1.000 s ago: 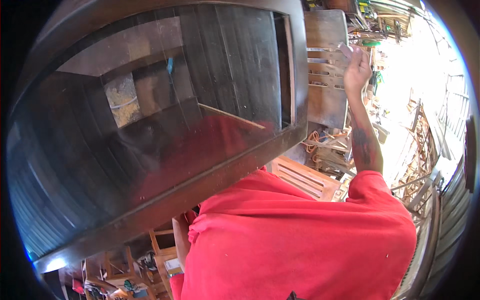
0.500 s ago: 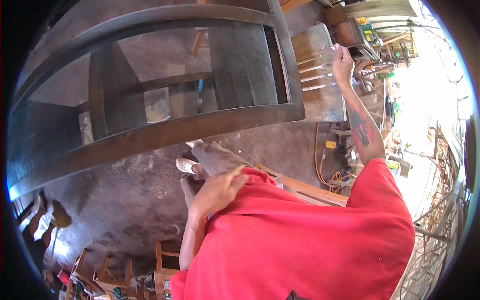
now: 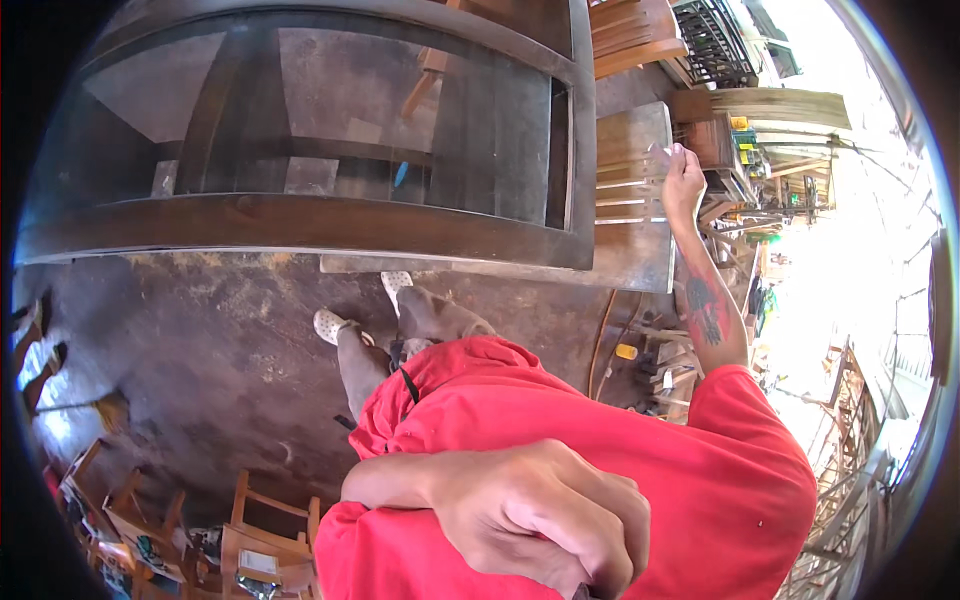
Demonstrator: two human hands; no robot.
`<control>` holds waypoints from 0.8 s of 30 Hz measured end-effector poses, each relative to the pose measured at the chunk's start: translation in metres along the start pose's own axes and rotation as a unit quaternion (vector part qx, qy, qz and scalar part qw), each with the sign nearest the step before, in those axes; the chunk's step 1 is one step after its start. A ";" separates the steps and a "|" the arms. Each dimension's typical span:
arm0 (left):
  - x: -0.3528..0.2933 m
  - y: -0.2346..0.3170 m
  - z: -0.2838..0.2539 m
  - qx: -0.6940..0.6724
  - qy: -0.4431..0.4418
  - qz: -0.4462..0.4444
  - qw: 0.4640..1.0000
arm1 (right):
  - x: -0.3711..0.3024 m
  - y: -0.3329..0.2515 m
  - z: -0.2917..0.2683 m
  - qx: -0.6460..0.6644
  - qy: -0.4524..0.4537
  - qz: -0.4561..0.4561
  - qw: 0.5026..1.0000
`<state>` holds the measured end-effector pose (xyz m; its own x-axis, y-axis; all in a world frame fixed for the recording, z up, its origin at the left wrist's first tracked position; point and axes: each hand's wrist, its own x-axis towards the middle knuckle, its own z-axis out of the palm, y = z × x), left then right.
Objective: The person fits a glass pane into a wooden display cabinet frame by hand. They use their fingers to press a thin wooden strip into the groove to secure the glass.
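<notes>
My right hand (image 3: 683, 190) is closed, pinching a small brownish-grey flat piece (image 3: 659, 156) between thumb and fingers. It is held out over a dusty brown wooden panel with slots (image 3: 635, 245), at the right end of a large dark wooden frame (image 3: 330, 225). Through the frame's see-through panel the floor and darker wooden parts show. My left hand (image 3: 545, 505) is raised in front of my red shirt (image 3: 650, 450), close to the view, with its fingers curled inward. A dark bit shows beneath its fingertips at the lower edge; what it grips, if anything, is hidden.
Wooden stools or chairs (image 3: 265, 545) stand at the lower left, near a broom (image 3: 112, 410). A yellow container (image 3: 626, 352) and a hose (image 3: 598, 345) lie on the floor at right. Wooden furniture (image 3: 640, 40) and cluttered shelves (image 3: 745, 145) stand at the far right.
My left hand has come up from my waist toward the view, its fingers curling. My right hand still holds the small piece over the slotted panel. The view has shifted.
</notes>
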<state>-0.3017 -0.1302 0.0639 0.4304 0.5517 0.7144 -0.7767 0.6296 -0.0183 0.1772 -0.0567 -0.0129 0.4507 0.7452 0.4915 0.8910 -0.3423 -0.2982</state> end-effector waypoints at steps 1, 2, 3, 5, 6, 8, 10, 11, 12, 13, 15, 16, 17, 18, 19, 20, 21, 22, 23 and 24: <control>0.001 -0.010 -0.009 -0.017 -0.006 0.017 1.000 | -0.003 0.005 0.000 0.024 0.004 -0.006 1.000; 0.002 -0.021 -0.017 -0.033 -0.012 0.037 0.999 | -0.004 0.010 0.000 0.019 0.000 -0.003 1.000; 0.004 -0.030 -0.024 -0.050 -0.019 0.057 0.997 | -0.004 0.008 -0.001 0.025 -0.009 0.001 1.000; 0.002 -0.042 -0.041 -0.035 -0.050 -0.012 0.998 | 0.000 0.004 -0.001 0.036 -0.008 0.012 0.999; 0.003 -0.053 -0.049 -0.053 -0.031 0.002 0.998 | -0.004 0.006 -0.004 0.052 -0.023 0.021 0.998; 0.001 -0.062 -0.060 -0.081 -0.035 -0.027 0.996 | -0.012 0.009 -0.016 0.040 -0.050 0.053 0.997; -0.001 -0.066 -0.084 -0.098 -0.013 -0.051 0.994 | -0.015 0.006 -0.021 0.073 -0.043 0.070 0.994; -0.006 -0.069 -0.098 -0.104 0.003 -0.061 0.993 | -0.016 0.005 -0.018 0.114 -0.063 0.074 0.989; -0.012 -0.072 -0.115 -0.112 0.022 -0.071 0.991 | -0.016 0.005 -0.016 0.099 -0.057 0.089 0.989; -0.018 -0.075 -0.133 -0.117 0.042 -0.082 0.989 | -0.015 0.003 -0.013 0.108 -0.052 0.065 0.991; -0.027 -0.080 -0.157 -0.092 0.087 -0.098 0.987 | -0.009 -0.007 -0.003 0.157 -0.046 0.069 0.984; -0.030 -0.081 -0.169 -0.095 0.107 -0.109 0.984 | -0.012 -0.011 -0.006 0.171 -0.034 0.109 0.979; -0.034 -0.084 -0.178 -0.093 0.124 -0.117 0.981 | -0.011 -0.009 -0.012 0.109 -0.043 0.132 0.984; -0.036 -0.085 -0.186 -0.092 0.139 -0.128 0.978 | -0.013 -0.011 -0.014 0.130 -0.042 0.131 0.982; -0.037 -0.085 -0.195 -0.093 0.146 -0.135 0.976 | -0.011 -0.011 -0.017 0.145 -0.052 0.130 0.979; -0.039 -0.086 -0.201 -0.089 0.154 -0.144 0.973 | -0.011 -0.012 -0.020 0.160 -0.067 0.133 0.976; -0.039 -0.089 -0.204 -0.090 0.161 -0.150 0.971 | -0.010 -0.011 -0.023 0.164 -0.071 0.129 0.975; -0.041 -0.090 -0.208 -0.090 0.165 -0.156 0.970 | -0.011 -0.008 -0.021 0.172 -0.073 0.125 0.974; -0.042 -0.088 -0.213 -0.088 0.168 -0.162 0.968 | -0.012 -0.007 -0.018 0.170 -0.070 0.118 0.976; -0.043 -0.089 -0.212 -0.086 0.174 -0.164 0.967 | -0.011 -0.006 -0.019 0.168 -0.071 0.112 0.977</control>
<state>-0.1535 -0.0939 -0.1134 0.7927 0.4380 0.4240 -0.4963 0.8676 0.0317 0.1680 -0.0734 -0.0012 0.5990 0.7534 0.2714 0.6919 -0.3164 -0.6489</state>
